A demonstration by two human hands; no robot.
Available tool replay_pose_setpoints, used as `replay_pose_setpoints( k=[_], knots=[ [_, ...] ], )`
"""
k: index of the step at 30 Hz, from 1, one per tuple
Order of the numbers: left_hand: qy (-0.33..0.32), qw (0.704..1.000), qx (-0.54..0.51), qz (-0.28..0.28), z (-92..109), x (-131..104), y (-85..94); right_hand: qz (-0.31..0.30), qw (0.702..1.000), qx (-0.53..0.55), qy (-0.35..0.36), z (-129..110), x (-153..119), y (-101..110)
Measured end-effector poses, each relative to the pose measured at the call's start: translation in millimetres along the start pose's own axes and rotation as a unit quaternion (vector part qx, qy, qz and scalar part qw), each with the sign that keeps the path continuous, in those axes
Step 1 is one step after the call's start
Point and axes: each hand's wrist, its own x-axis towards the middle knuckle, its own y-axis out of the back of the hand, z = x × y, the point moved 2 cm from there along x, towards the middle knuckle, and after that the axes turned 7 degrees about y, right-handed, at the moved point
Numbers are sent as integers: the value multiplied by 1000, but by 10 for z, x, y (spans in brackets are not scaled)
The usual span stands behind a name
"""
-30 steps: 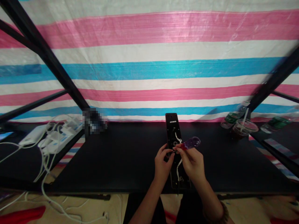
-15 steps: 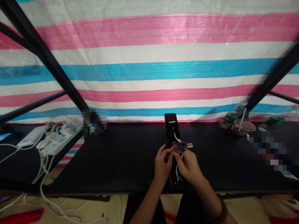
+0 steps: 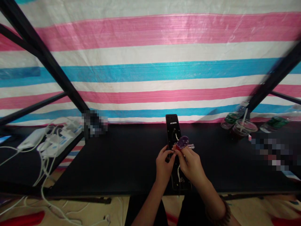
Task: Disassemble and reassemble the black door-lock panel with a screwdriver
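Two hands over one long black panel (image 3: 172, 125), where a slipping screwdriver (image 3: 182, 142) is my main worry.
The panel lies lengthwise on the black table (image 3: 117, 163), in front of me, beneath both hands. My right hand (image 3: 194, 166) pinches the screwdriver by its red collar; the handle slants, so a twist at that angle could skid the tip into my fingers. Left thumb and forefinger of my left hand (image 3: 163, 166) meet beside it; I can't tell whether they grip anything. White cord (image 3: 179, 175) lies close enough to snag. Farther right, the cup (image 3: 245, 127) could spill if my elbow swung wide.
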Motion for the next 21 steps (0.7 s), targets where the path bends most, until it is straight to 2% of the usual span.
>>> replay_pose_setpoints(
  k=[8, 13, 21],
  knots=[
    [10, 1000, -13, -15, -37, 6, 7, 32, 999, -34, -18, 43, -69, -26],
    [19, 1000, -11, -9, -53, 14, -12, 29, 999, -17, -19, 44, -28, 14],
    [-6, 1000, -2, -4, -115, 3, -23, 51, 997, 32, -44, 72, -105, 13]
  ],
)
